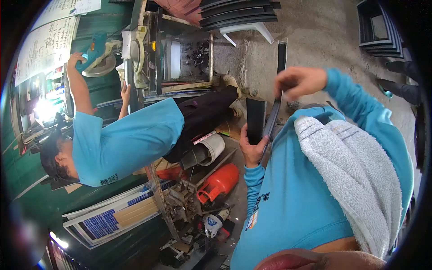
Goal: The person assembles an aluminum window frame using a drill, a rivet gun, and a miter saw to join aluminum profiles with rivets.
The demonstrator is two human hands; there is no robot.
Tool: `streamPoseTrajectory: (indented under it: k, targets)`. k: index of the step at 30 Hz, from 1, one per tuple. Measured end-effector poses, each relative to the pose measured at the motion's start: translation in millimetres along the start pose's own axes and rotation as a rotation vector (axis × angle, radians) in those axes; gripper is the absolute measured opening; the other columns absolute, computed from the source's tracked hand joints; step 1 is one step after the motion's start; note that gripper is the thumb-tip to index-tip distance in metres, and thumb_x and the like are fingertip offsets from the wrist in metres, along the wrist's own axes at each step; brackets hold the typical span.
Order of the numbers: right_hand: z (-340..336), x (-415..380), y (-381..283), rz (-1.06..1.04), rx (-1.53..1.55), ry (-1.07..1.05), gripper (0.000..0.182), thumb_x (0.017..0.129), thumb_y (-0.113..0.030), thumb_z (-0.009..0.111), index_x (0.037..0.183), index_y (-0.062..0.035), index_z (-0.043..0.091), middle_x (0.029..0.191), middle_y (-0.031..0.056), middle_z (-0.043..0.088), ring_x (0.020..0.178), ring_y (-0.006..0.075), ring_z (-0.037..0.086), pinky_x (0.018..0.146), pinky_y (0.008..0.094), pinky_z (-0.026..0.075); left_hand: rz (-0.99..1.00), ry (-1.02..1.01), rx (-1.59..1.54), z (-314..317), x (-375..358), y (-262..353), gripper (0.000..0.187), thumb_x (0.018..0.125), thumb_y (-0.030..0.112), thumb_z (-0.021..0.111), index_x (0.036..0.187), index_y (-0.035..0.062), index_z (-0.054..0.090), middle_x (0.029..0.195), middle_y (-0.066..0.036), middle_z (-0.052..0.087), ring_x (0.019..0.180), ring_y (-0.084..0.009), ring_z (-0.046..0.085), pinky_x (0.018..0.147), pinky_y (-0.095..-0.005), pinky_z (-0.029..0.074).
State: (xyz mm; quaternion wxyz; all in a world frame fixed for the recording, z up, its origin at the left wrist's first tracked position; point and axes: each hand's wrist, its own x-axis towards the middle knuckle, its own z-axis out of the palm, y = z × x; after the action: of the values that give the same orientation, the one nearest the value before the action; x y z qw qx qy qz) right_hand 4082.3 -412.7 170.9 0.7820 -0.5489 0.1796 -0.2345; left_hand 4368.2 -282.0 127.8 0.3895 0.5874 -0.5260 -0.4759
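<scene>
My left hand (253,147) is wrapped round the near end of a dark frame piece, thumb in front and fingers behind. Its wide black face (255,120) stands up beside the thumb. From there a long, narrow dark strip (272,118) runs away from me, reappearing past my other hand as a black length (282,58) over the floor. My right hand (299,83) is over the middle of this strip, fingers bent down onto it and smeared by motion. The hand hides part of the strip, and whether the fingers grip it I cannot tell.
A co-worker (130,137) at my left holds a teal-handled saw (93,49) at a green bench. Nearby are a red gas cylinder (220,182), a bucket (211,148) and scattered tools. Black strips (238,13) lie by a white stool (249,29); black frames (382,29) stack far right.
</scene>
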Motion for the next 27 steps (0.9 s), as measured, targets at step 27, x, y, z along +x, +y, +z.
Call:
streamPoseTrajectory:
  k: [27]
  targets:
    - [194.9, 90.4, -155.2, -0.368, 0.929, -1.27, 0.025, 0.091, -0.025, 0.061, 0.102, -0.002, 0.064, 0.089, 0.0038, 0.063, 0.08, 0.0132, 0.058, 0.071, 0.0333, 0.05, -0.018, 0.127, -0.104, -15.0, -15.7, -18.9, 0.062, 0.07, 0.007, 0.079, 0.124, -0.0018, 0.051, 0.106, -0.009, 0.062, 0.094, -0.017, 0.06, 0.086, -0.0305, 0.049]
